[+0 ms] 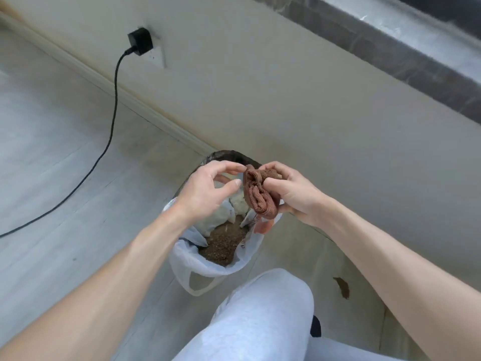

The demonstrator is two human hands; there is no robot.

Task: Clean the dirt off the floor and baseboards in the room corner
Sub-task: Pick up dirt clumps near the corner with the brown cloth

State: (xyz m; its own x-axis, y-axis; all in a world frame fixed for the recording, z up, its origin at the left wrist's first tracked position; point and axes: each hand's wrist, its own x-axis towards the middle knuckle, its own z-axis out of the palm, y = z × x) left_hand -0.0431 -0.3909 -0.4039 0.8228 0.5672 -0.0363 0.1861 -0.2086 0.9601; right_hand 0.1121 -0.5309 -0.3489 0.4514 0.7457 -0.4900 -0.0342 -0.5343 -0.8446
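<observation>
The right hand point(291, 194) grips a bunched reddish-brown knitted cloth point(257, 194) above a small bin lined with a translucent white plastic bag point(197, 272) that holds brown granular dirt point(223, 243). The left hand point(208, 194), fingers loosely spread and grasping nothing, touches the cloth's upper edge with a fingertip. A brown stain point(342, 287) marks the floor near the pale baseboard point(145, 110). A black charger point(140, 41) sits plugged into the wall.

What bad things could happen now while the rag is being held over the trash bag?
1. The right hand grips the bunched brown rag above the bin bag; dirt shaken loose might land on the floor instead.
2. The bag's rim sags, so it could slip and spill the brown dirt.
3. The brown smear on the floor could get missed.
</observation>
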